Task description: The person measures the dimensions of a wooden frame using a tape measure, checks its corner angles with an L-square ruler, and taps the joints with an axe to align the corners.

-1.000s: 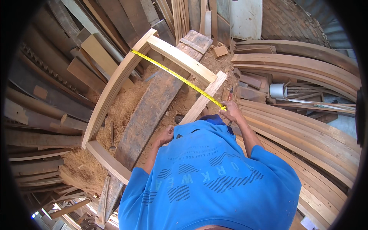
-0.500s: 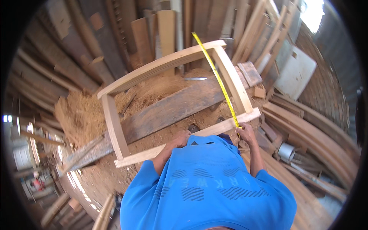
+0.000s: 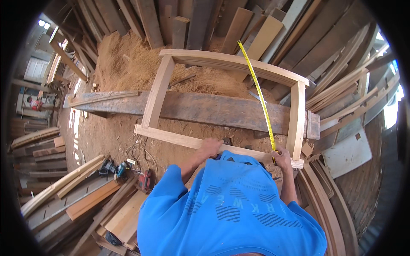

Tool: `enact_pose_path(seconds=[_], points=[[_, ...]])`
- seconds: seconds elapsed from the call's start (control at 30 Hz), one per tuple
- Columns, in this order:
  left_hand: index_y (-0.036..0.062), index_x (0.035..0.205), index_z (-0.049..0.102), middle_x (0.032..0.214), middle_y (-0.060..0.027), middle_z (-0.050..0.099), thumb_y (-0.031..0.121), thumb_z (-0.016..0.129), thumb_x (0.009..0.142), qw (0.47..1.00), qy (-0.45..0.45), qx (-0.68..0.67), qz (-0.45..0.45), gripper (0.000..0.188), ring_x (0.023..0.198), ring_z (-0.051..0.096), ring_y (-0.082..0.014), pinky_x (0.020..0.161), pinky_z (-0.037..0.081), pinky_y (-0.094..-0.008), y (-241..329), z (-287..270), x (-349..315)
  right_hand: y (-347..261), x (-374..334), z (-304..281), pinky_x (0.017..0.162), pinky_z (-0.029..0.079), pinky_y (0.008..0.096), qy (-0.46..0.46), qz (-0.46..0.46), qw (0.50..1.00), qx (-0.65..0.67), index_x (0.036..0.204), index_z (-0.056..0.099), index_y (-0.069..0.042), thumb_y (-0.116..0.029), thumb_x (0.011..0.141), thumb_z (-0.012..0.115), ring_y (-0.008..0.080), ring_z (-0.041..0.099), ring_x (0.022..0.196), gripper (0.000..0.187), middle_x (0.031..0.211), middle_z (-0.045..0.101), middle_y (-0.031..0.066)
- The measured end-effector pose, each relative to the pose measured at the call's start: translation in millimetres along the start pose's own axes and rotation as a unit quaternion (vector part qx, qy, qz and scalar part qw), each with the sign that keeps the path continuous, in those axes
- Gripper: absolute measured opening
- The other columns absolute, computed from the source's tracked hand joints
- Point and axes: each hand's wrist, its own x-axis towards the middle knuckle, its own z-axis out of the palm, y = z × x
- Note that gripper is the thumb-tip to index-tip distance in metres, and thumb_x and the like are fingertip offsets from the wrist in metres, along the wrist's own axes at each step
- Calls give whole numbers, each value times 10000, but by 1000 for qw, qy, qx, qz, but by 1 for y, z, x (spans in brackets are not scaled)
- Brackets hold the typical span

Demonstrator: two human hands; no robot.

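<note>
A rectangular wooden frame [image 3: 181, 139] of pale planed timber stands in front of me, its near rail against my body. My left hand [image 3: 210, 147] grips the near rail around its middle, the fingers curled over it. Close to the frame's near right corner, my right hand [image 3: 282, 158] is closed on a tape measure, its case mostly hidden by the fingers. The yellow blade [image 3: 261, 97] runs out from that hand across the opening. It passes over the far rail [image 3: 230, 59], and its free end sticks out beyond.
A dark thick plank [image 3: 200, 110] lies beneath the frame, beside a heap of sawdust [image 3: 124, 64]. Upright boards lean at the back. Stacked timber [image 3: 89, 198] and power tools [image 3: 145, 180] lie at left; a white panel [image 3: 348, 153] and more boards stand at right.
My view has turned, so the frame appears tilted the other way. The blade's far end has shifted left along the far rail, away from the right side piece. Both hands keep their holds.
</note>
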Motion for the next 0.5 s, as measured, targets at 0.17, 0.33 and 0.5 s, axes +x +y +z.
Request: enact_pose_path(seconds=[0.17, 0.33, 0.5], points=[[101, 1103, 621, 1023, -170, 683, 201, 748, 681, 1000, -6, -15, 11, 451, 1004, 664, -359, 831, 549, -451, 9, -2, -5, -22, 5, -12, 721, 497, 370, -28, -9, 999, 19, 1022, 712, -1, -182, 827, 691, 220, 639, 787, 266, 862, 677, 146], [94, 1160, 587, 1106, -173, 646, 210, 739, 690, 1000, 15, 17, 5, 507, 1078, 630, -358, 875, 530, -447, 20, 19, 1, -10, 12, -20, 752, 507, 375, -42, 0, 999, 17, 1037, 707, -1, -179, 823, 695, 249, 651, 822, 279, 924, 684, 163], [101, 1216, 553, 1190, -161, 607, 242, 739, 710, 998, 2, 55, -33, 558, 1142, 591, -345, 924, 500, -459, 39, 22, 11, 16, 11, -30, 769, 507, 386, -37, -29, 999, 11, 1047, 703, -5, -194, 822, 696, 276, 653, 828, 294, 923, 682, 170]])
